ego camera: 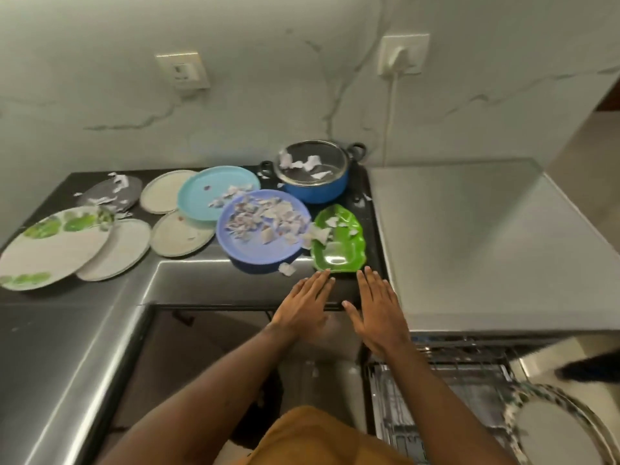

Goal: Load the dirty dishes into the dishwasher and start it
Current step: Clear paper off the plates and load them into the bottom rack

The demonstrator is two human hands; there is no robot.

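Lead: Status on the dishwasher load?

Me: Early. One patterned plate [553, 431] seems to sit in the pulled-out rack [436, 380], down and right of my right wrist. All other dishes are on the counter [235, 286]. Door is open, so not started, as far as I can judge.

Lead: Hands?

Me: Both empty. Left hand [303, 305] and right hand [375, 310] lie flat and side by side, palms down, fingers straight and close together. Left fingertips [320, 280] are at the near edge of the green tray [339, 239]; touching or just short, can't tell. Right fingertips are just beside its near right corner.

Lead: What's left?

Me: Green tray, straight ahead of the fingers. Violet plate [235, 250] just beside it on the left, lapping over a light blue plate [201, 196]. Blue pot [318, 191] with glass lid [312, 156] beyond the tray. Well left: three beige plates [117, 250], a dark plate [107, 193] and a big leaf-print plate [50, 253], some overlapping.

Lead: Blockers?

Me: Paper scraps [265, 219]. They're heaped on the violet plate, with some on the tray, lid and dark plate, and a few loose on the counter. My guess is they need dumping before racking. Overlapped plates: top ones first. Steel top [469, 246] sits just right of my right hand, with the rack under it.
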